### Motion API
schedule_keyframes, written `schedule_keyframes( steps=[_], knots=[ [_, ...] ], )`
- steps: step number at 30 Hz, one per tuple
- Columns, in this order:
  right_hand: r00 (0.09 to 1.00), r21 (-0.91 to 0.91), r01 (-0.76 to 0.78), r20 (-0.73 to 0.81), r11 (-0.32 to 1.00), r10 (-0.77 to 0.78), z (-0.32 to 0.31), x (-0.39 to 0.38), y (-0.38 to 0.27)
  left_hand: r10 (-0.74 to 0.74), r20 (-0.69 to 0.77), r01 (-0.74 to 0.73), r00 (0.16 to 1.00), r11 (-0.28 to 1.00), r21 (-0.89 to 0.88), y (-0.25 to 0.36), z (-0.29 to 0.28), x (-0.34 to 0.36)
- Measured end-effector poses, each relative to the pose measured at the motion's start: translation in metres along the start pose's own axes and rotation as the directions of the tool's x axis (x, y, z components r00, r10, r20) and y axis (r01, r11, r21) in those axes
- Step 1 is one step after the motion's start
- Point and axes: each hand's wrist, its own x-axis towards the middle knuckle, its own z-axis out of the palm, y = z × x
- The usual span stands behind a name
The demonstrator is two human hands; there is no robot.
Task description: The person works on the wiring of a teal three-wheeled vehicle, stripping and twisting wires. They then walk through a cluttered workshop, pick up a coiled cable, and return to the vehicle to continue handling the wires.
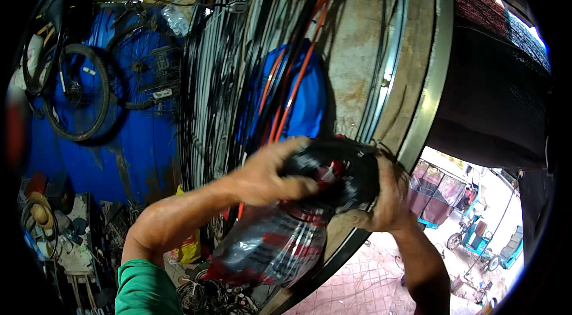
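Left hand (265, 175) lies over the near side of the black coiled bundle (339, 175); what is under the palm is hidden. Right hand (387, 199) wraps the far rim, fingertips out of sight behind it. Plastic bag (274, 243) below: contents blurred, red and dark stripes only. Bicycle (68, 86) on the blue wall is cut by the dark left rim. Clutter on the floor (59, 237) too small to sort. Street vehicles (476, 237) tiny, washed out.

Dim indoors; daylight glares from the street (476, 220) right of the hands; fisheye edges bend, dark corners.
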Motion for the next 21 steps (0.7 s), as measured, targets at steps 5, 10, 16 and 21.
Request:
schedule_keyframes(
  steps=[5,10,16,21],
  knots=[
    [0.955,0.271,-0.267,-0.051,0.925,0.291,-0.003,0.008,-0.012,0.17,0.065,-0.155,0.983,0.969,-0.191,0.001,0.007,0.012],
    [0.967,0.144,-0.213,-0.113,0.966,0.23,-0.001,0.004,-0.006,0.404,0.044,-0.386,0.914,0.897,-0.215,-0.022,-0.067,0.039],
    [0.991,0.067,-0.091,-0.091,0.994,0.097,0.012,-0.001,-0.006,-0.016,-0.793,-0.206,0.609,0.962,-0.177,-0.043,-0.222,0.105],
    [0.996,-0.106,-0.029,-0.088,0.994,0.02,0.011,0.0,-0.007,-0.004,-0.804,-0.141,0.595,0.984,-0.109,-0.066,-0.281,0.18]
  ],
)
